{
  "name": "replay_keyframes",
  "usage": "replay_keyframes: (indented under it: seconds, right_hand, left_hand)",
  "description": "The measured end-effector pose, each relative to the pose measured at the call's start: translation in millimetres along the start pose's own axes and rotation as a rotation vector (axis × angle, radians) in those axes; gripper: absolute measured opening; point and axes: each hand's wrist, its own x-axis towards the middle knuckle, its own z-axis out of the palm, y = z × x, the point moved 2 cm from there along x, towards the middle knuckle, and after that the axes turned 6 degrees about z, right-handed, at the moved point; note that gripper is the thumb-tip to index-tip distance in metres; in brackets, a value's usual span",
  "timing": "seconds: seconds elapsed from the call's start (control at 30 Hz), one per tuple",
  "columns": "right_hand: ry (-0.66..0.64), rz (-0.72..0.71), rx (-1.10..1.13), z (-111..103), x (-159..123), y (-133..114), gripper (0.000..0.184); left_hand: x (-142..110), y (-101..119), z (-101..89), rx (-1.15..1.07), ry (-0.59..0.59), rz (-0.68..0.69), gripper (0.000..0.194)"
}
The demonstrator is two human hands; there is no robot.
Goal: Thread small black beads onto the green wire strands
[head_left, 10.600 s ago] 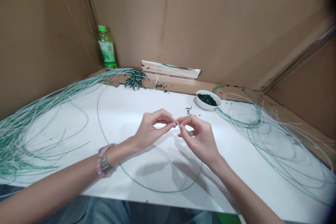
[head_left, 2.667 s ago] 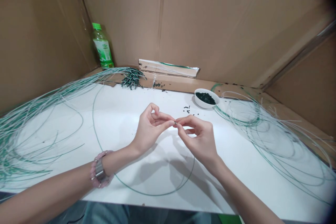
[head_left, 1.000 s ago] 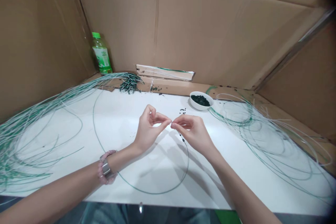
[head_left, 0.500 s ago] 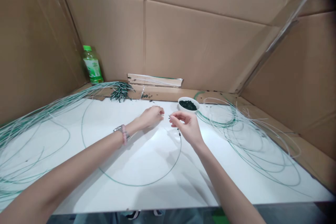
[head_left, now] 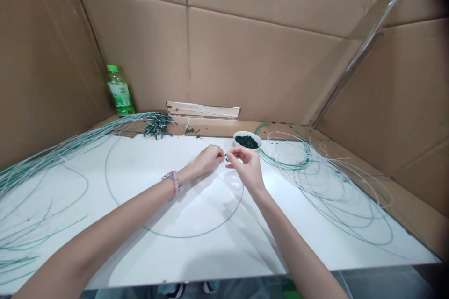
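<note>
My left hand (head_left: 210, 158) is closed in a pinch, its fingertips almost meeting those of my right hand. What it pinches, if anything, is hidden. My right hand (head_left: 246, 164) pinches the end part of a thin green wire (head_left: 196, 236), with tiny dark pieces (head_left: 226, 159) showing at the fingertips. From there the wire loops in a wide arc across the white tabletop (head_left: 168, 259), passing under my left forearm and up toward the back left. Just behind my right hand stands a white bowl (head_left: 259, 145) filled with small dark pieces (head_left: 246, 141).
Bundled green and white wires (head_left: 91, 133) with dark tips (head_left: 158, 125) lie at the left. Loose wire coils (head_left: 326, 182) spread on the right. A green-capped bottle (head_left: 119, 91) stands in the back left corner. Cardboard walls (head_left: 245, 56) enclose the table; a cardboard strip (head_left: 203, 110) lies behind.
My left hand has moved right and closed up to my right hand's fingertips. The dark pieces seen on the wire below my right hand no longer show there. The view has shifted slightly.
</note>
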Motion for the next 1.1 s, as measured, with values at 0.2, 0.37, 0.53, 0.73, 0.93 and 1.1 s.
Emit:
replay_keyframes:
  seconds: [0.2, 0.37, 0.53, 0.73, 0.93, 1.1]
  right_hand:
    - [-0.045, 0.01, -0.05, 4.1, -4.2, 0.9, 0.015]
    - [-0.09, 0.017, -0.109, 19.5, -18.5, 6.2, 0.012]
    - [-0.149, 0.003, -0.113, 32.2, -30.8, 7.9, 0.006]
    - [-0.155, 0.016, -0.102, 32.6, -32.5, 7.2, 0.006]
    - [-0.152, -0.005, -0.131, 33.4, -33.6, 5.5, 0.004]
    - [-0.147, -0.021, -0.147, 33.1, -34.2, 4.3, 0.004]
  left_hand:
    - [-43.9, 12.8, -18.4, -0.36, 0.181, -0.097, 0.031]
    - [-87.7, 26.4, -16.8, -1.058, 0.345, -0.37, 0.032]
    - [-97.9, 34.8, -10.0, -1.295, 0.374, -0.441, 0.03]
    - [-101.8, 34.5, -9.5, -1.373, 0.346, -0.474, 0.028]
    - [-102.6, 37.8, -10.9, -1.401, 0.352, -0.491, 0.025]
    - [-102.6, 38.3, -12.0, -1.394, 0.345, -0.479, 0.027]
